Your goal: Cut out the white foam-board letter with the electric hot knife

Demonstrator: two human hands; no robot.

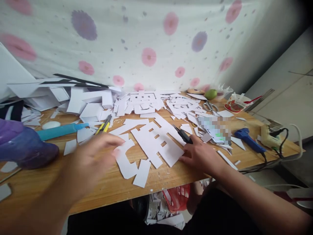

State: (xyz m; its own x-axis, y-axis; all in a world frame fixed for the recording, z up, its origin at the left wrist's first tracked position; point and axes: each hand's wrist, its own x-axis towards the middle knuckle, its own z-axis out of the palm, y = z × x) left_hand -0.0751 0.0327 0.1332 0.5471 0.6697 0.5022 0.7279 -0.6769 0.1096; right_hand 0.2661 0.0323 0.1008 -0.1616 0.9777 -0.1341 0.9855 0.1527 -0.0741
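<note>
My right hand (200,153) is closed around a black cutter (183,134), its tip over the right part of a white sheet (156,140) with several small square cutouts. Blurred by motion, my left hand (95,160) hovers left of that sheet, fingers curved and apart, with nothing seen between them. A curved white piece (126,161) lies beside it, and a smaller white piece (142,173) rests near the table's front edge. Just behind my left hand is a yellow and black cutter (104,125).
White scraps and a cut sheet (143,99) pile along the back of the wooden table (102,195). A purple object (22,147) and blue tube (61,131) are left. Scissors (210,106), a phone (215,130), a blue glue gun (249,140) and cables are right.
</note>
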